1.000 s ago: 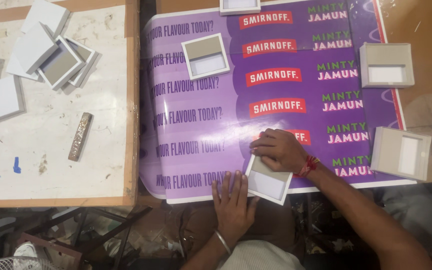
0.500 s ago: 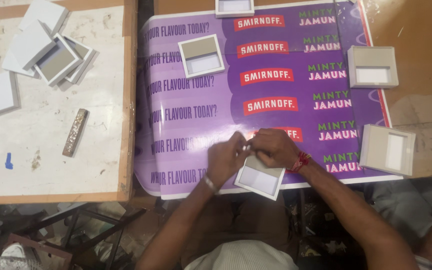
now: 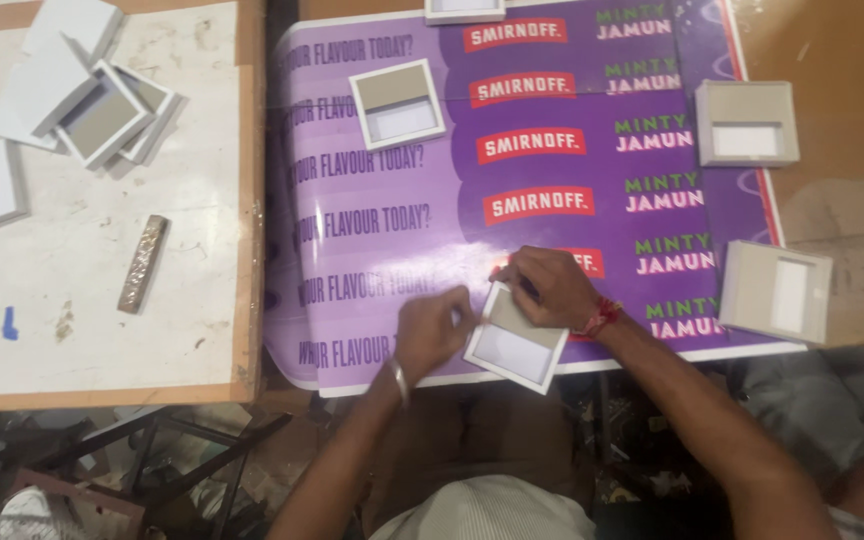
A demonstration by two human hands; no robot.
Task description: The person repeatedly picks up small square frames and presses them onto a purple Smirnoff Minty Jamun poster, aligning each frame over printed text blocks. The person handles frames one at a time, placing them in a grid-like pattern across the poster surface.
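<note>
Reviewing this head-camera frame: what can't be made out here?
- Head view: whatever the right hand pinches at the far edge of the small white box; its fingers cover it.
- Part of the purple sheet under both hands; the left hand hides the box's left edge.
- The white box at the top edge: cut off by the frame.
- The small bar on the left table: too blurred to identify.

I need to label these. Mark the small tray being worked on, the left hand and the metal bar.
small tray (image 3: 512, 350), head view, its white floor.
left hand (image 3: 430, 330), head view, its back.
metal bar (image 3: 142, 263), head view, mid-length.
</note>
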